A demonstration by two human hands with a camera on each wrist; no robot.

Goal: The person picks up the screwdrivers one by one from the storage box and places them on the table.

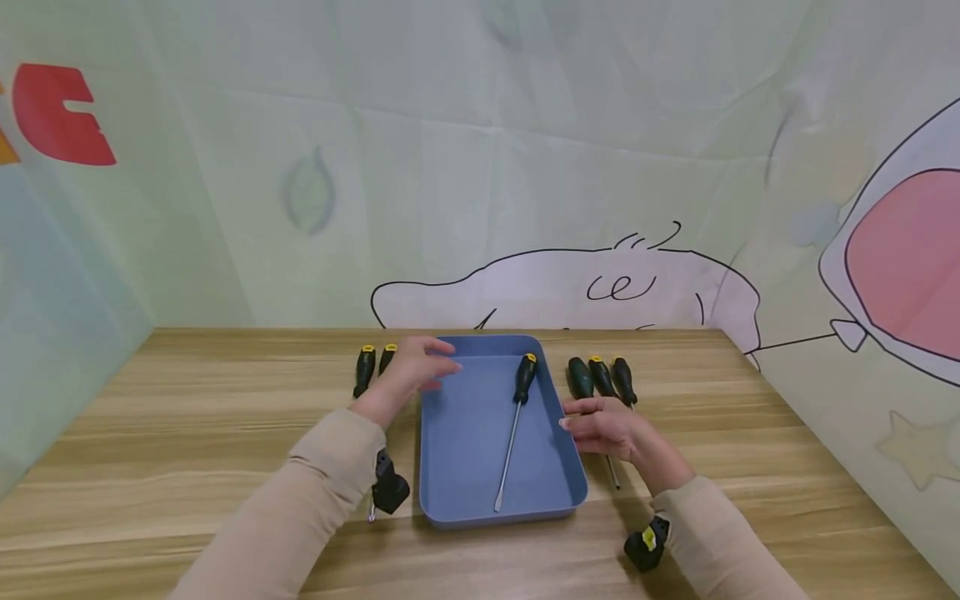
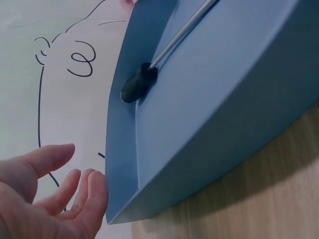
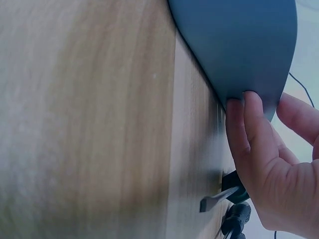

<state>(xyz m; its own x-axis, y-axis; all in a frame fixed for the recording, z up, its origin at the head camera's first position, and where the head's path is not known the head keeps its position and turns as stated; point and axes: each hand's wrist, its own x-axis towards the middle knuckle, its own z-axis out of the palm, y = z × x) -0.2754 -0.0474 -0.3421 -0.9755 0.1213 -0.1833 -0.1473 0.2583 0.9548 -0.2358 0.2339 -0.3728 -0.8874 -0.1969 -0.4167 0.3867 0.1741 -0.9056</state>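
A shallow blue tray (image 1: 480,508) lies on the wooden table between my hands. One screwdriver (image 1: 522,383) with a black handle and yellow end slants inside it, tip toward me. My left hand (image 1: 405,367) hovers by the tray's far left corner, fingers loosely bent, holding nothing. On the tray's right side, my right hand (image 1: 603,429) touches the outer wall with nearly straight fingers; in the right wrist view its thumb (image 3: 299,114) is by the rim. Whether the thumb presses the rim, I cannot tell.
Two black-handled screwdrivers (image 1: 365,367) lie left of the tray, partly covered by my left arm. Three more screwdrivers (image 1: 581,379) lie to the right, partly behind my right hand. A printed cloth backdrop (image 1: 487,167) rises at the table's far edge.
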